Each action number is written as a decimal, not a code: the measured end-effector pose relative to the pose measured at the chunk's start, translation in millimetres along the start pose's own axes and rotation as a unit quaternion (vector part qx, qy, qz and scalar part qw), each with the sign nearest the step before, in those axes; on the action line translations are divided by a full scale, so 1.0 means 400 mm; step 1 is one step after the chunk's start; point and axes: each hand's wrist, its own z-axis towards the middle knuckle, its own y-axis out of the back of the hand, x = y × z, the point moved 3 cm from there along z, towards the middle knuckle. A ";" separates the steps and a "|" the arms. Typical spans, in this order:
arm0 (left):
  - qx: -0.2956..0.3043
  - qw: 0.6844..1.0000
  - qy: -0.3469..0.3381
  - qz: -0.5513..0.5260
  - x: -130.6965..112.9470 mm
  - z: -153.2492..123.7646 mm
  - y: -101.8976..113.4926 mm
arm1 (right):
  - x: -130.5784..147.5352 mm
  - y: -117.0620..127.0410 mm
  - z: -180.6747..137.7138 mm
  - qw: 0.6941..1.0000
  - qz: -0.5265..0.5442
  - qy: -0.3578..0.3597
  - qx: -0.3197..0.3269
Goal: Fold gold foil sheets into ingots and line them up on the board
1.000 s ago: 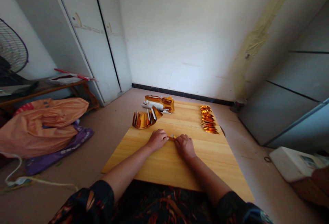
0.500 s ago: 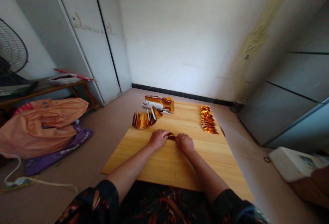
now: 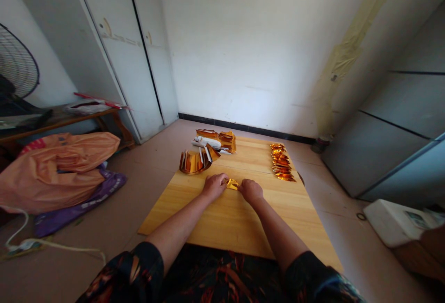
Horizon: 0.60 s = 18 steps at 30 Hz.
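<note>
I can read no words from here; pale lettering [image 3: 100,195] runs along the purple bag [image 3: 66,214], lower left, too blurred to make out; the white box [image 3: 391,222], lower right, shows nothing legible.

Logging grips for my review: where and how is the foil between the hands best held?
Probably by the two ends of the foil, left hand from the left, right hand from the right: it is short, spans the gap sideways, and its shiny middle lies exposed between them.
</note>
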 end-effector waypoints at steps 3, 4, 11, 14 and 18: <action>0.011 1.000 0.007 0.004 -0.001 0.005 0.002 | 0.000 -0.003 0.004 1.000 -0.003 -0.006 0.000; 0.017 1.000 0.009 0.005 -0.002 0.006 0.002 | 0.000 -0.004 0.006 1.000 -0.005 -0.007 0.000; 0.025 1.000 0.002 0.006 -0.003 0.007 0.005 | 0.002 -0.009 0.001 1.000 -0.015 -0.001 -0.013; 0.026 1.000 0.001 0.012 -0.004 0.006 0.005 | 0.001 -0.016 -0.001 0.999 -0.024 0.007 -0.023; 0.030 0.999 -0.012 0.022 -0.004 0.007 0.005 | 0.000 -0.024 -0.002 0.999 -0.033 0.018 -0.029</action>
